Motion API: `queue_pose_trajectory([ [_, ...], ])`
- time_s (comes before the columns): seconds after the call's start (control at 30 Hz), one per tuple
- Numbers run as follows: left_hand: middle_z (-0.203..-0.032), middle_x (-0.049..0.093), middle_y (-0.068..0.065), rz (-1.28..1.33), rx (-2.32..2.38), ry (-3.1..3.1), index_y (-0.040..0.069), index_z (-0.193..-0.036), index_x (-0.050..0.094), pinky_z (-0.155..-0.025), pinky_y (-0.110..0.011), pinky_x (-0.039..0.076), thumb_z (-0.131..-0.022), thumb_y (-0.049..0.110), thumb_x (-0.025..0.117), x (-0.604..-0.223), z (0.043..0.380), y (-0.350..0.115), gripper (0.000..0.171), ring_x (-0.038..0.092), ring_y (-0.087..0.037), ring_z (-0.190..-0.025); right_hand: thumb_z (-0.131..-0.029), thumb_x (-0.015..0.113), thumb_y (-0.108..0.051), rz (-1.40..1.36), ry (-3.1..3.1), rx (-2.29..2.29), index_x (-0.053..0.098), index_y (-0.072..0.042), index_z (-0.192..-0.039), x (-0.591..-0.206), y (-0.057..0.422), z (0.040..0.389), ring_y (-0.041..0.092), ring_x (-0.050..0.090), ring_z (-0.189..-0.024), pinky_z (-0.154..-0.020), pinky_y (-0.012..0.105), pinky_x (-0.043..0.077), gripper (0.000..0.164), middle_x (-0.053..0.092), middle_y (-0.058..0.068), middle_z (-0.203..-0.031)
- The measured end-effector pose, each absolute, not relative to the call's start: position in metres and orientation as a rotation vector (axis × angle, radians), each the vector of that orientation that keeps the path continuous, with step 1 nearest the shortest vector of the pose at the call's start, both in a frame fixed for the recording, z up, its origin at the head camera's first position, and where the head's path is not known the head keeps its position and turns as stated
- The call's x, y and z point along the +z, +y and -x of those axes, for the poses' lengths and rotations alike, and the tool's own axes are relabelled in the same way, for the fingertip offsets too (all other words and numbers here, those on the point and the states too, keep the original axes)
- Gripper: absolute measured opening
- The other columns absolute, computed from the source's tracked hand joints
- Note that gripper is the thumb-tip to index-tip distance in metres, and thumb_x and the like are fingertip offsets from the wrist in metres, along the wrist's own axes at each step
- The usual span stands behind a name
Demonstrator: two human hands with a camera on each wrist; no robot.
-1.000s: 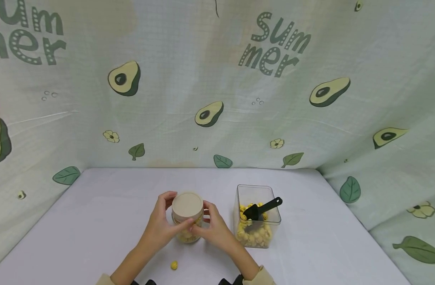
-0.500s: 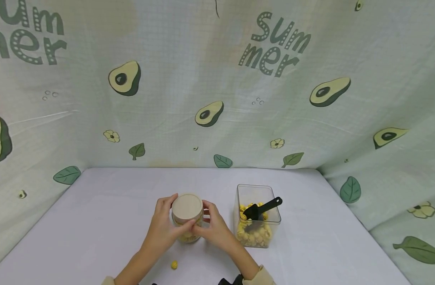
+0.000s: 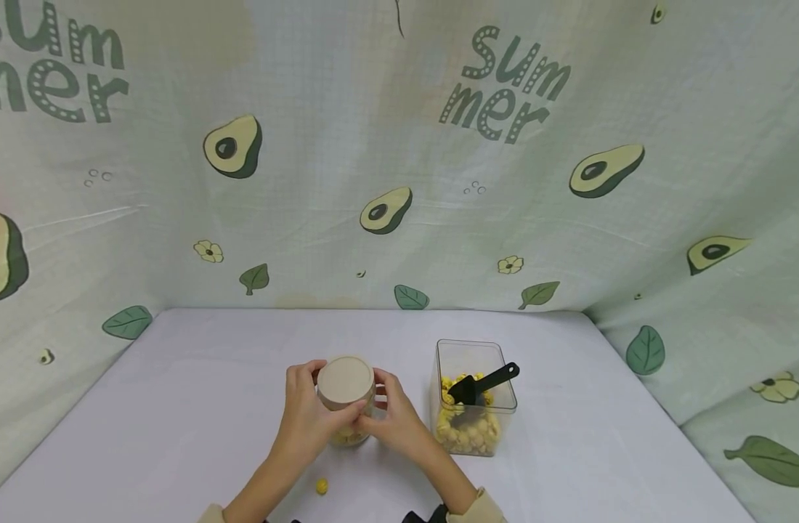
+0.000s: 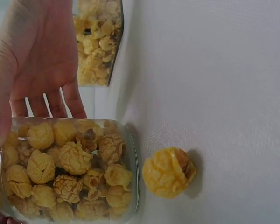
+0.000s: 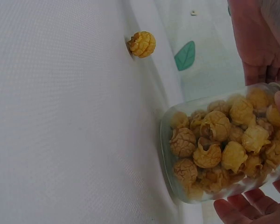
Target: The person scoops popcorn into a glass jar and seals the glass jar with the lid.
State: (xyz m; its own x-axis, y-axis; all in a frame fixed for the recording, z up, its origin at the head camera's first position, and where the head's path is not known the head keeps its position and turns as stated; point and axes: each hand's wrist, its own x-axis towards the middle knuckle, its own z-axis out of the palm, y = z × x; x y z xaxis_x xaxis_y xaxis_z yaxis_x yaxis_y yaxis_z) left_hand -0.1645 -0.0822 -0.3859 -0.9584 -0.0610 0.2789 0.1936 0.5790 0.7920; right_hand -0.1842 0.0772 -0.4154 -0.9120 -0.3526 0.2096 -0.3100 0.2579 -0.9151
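Observation:
A clear jar [image 4: 74, 170] of caramel popcorn stands upright on the white table, topped by a round beige lid [image 3: 346, 379]. My left hand [image 3: 308, 407] grips the lid from the left, its thumb across the front edge. From the right, my right hand [image 3: 394, 415] holds the jar near its top, and the two thumbs meet at the front. Some fingertips are hidden behind the jar. A single popcorn piece [image 3: 322, 486] lies on the cloth in front of the jar; it shows large beside the glass in the left wrist view.
To the right of the jar stands a clear rectangular container [image 3: 471, 349], partly filled with popcorn. A black scoop [image 3: 491, 379] leans in it, its handle over the right rim. Fabric printed with avocados [image 3: 386, 211] hangs behind and beside the table.
My left hand has turned a little around the lid, its fingers coming nearer and its wrist and forearm shifting right. The right hand, container and loose popcorn piece stay put.

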Motion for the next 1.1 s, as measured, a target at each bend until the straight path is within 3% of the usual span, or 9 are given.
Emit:
queue_pose_trajectory([
  [0.2,-0.120,0.039,-0.016,0.223,-1.328,-2.542,-0.002,-0.126,0.037,-0.093,-0.049,0.045,-0.066,0.032,0.084,-0.390,0.171,-0.092,0.084,0.045,-0.029,-0.111,-0.081,0.069,-0.024,0.661,2.455,-1.774,0.030,0.000,-0.138,-0.416,0.077,0.184,0.026,0.043,-0.115,-0.096,0.044,0.045,0.073,0.042,0.016,-0.130],
  [0.4,-0.123,0.044,-0.014,0.501,-1.395,-2.496,0.000,-0.126,0.042,-0.098,-0.055,0.042,-0.066,0.027,0.085,-0.396,0.185,-0.111,0.079,0.048,-0.031,-0.116,-0.081,0.071,-0.025,0.648,2.439,-1.775,0.030,-0.002,-0.138,-0.416,0.077,0.183,0.023,0.042,-0.115,-0.098,0.043,0.044,0.074,0.042,0.014,-0.130],
  [0.73,-0.129,0.044,-0.010,0.967,-1.523,-2.553,0.009,-0.135,0.040,-0.101,-0.064,0.033,-0.076,0.021,0.077,-0.390,0.206,-0.134,0.070,0.041,-0.033,-0.121,-0.082,0.071,-0.029,0.647,2.437,-1.751,0.029,-0.003,-0.139,-0.414,0.079,0.183,0.023,0.041,-0.116,-0.098,0.044,0.044,0.076,0.039,0.014,-0.134],
  [0.9,-0.133,0.040,-0.012,0.898,-1.544,-2.582,0.011,-0.139,0.035,-0.102,-0.062,0.032,-0.074,0.021,0.079,-0.391,0.202,-0.130,0.080,0.037,-0.033,-0.124,-0.082,0.071,-0.031,0.644,2.445,-1.749,0.029,-0.004,-0.139,-0.415,0.079,0.183,0.023,0.042,-0.116,-0.098,0.043,0.044,0.076,0.039,0.014,-0.133],
  [1.1,-0.131,0.036,-0.016,0.481,-1.491,-2.607,0.004,-0.143,0.024,-0.102,-0.053,0.038,-0.068,0.029,0.083,-0.393,0.181,-0.110,0.099,0.037,-0.028,-0.120,-0.083,0.070,-0.030,0.656,2.440,-1.765,0.029,-0.002,-0.140,-0.416,0.079,0.184,0.026,0.042,-0.117,-0.098,0.045,0.044,0.075,0.039,0.015,-0.133],
])
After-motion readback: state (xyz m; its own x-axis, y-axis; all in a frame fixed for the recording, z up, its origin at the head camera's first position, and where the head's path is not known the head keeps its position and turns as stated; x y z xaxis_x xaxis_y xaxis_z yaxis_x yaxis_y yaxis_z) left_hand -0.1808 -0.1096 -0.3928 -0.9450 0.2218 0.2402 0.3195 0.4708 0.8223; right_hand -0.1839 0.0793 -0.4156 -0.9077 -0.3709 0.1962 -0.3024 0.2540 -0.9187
